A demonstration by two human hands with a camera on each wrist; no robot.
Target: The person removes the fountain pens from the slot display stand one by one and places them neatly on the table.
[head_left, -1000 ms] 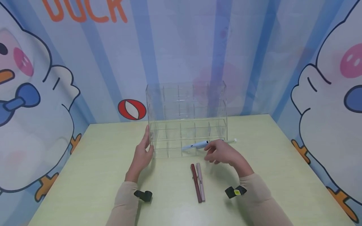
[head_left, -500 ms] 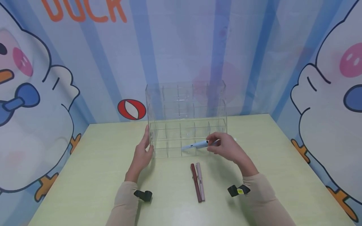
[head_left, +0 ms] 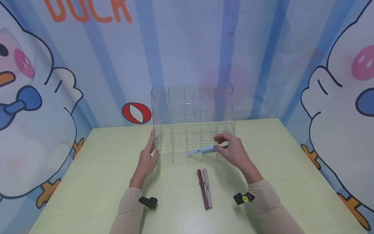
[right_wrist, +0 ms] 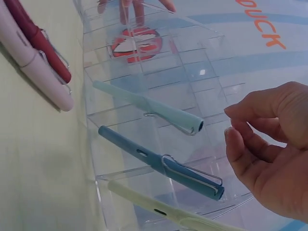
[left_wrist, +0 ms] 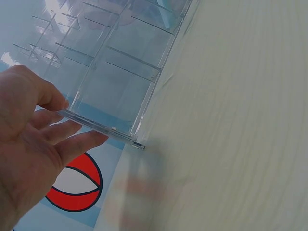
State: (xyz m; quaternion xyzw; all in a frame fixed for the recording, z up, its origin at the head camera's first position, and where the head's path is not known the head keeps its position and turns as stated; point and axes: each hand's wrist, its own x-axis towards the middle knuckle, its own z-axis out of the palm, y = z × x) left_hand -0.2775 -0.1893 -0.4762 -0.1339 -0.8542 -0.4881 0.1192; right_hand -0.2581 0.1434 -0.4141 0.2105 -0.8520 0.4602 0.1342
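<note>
A clear acrylic organizer point(head_left: 193, 113) with several compartments stands mid-table. My left hand point(head_left: 147, 156) rests with straight fingers against its left wall point(left_wrist: 96, 126). My right hand point(head_left: 232, 151) hovers at the organizer's front right, its loosely curled fingertips point(right_wrist: 232, 115) just short of the cap end of a mint pen point(right_wrist: 149, 107), with a small gap showing. Below that pen lie a blue pen point(right_wrist: 163, 164) and a pale cream pen point(right_wrist: 159, 211), each slanting in a compartment. From above, only a light blue pen point(head_left: 203, 150) shows clearly.
A dark red pen point(head_left: 202, 189) and a pink pen point(head_left: 207, 188) lie side by side on the pale green table point(head_left: 96, 169), in front of the organizer between my forearms. Cartoon-printed walls enclose the table on three sides.
My right hand rose from low over the table to the cap end of the pen in the organizer. The left hand and the two loose pens stayed put.
</note>
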